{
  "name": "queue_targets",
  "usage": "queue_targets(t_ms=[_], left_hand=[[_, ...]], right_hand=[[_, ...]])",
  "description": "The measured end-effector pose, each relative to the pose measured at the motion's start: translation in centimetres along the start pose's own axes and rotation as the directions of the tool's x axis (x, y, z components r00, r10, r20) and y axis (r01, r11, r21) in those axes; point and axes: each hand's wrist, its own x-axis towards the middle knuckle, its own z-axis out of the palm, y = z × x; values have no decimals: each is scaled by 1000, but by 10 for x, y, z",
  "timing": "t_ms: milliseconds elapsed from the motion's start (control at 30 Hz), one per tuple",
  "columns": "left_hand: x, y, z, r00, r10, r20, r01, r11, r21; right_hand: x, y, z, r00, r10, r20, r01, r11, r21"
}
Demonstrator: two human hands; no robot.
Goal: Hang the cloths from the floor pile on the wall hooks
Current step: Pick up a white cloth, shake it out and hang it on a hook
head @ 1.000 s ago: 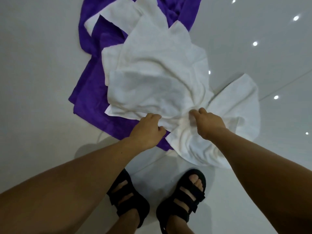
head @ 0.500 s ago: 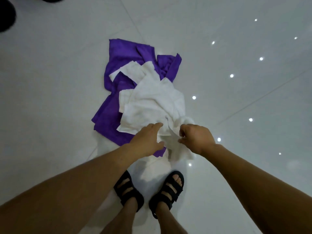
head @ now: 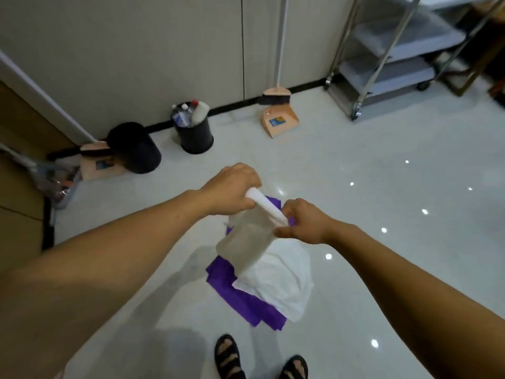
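- Above the floor pile [head: 284, 283] of purple and white cloths hangs a white cloth [head: 247, 242].
- Its upper edge runs between the left hand [head: 232, 188], which grips one corner, and the right hand [head: 303, 224], which pinches the other.
- Black sandals [head: 228, 356] stand near the pile.

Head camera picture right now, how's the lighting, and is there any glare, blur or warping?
Head view: soft indoor light; small bright ceiling-light reflections dot the glossy floor; the held white cloth looks grey in shade; the metal rack at top right is soft; wide-angle warping tilts the wall and swells the left forearm.
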Motion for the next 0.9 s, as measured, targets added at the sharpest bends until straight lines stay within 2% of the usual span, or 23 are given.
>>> queue_targets(t_ms=[100,233,333,433,500,567,633,700,767,833,900], left_hand=[[-25,3,-91,963,-205,-174,169,964,-204],[-53,18,-186,790,-399,-465,176,875,-452],[-67,37,-237,717,-457,-526,71,798,-598],[-79,52,-263,648,-543,-534,10,707,-707],[-91,61,-269,633,-596,-493,-26,621,-784],[-108,64,-269,710,-600,-369,-26,501,-865],[-130,67,-260,770,-603,-209,129,468,-874],[-151,67,-244,817,-574,-55,222,402,-888],[-169,66,-224,878,-476,58,211,274,-938],[-189,67,-205,863,-485,143,275,213,-938],[-210,68,-192,789,-573,221,387,184,-904]], right_hand=[[-5,-66,-31,993,-46,-111,76,956,284],[-10,-137,-64,974,-144,-175,208,874,438],[-12,-177,-71,971,-210,-115,239,824,514],[-14,-206,-73,977,-212,34,173,870,462],[-18,-219,-84,976,-211,50,151,826,543],[-26,-231,-103,976,-216,17,145,710,689],[-37,-244,-123,974,-227,6,133,592,795],[-48,-258,-138,963,-267,19,132,535,835],[-59,-270,-148,951,-303,56,103,485,869],[-70,-279,-153,930,-352,107,47,403,914],[-78,-287,-157,904,-410,125,8,308,951]])
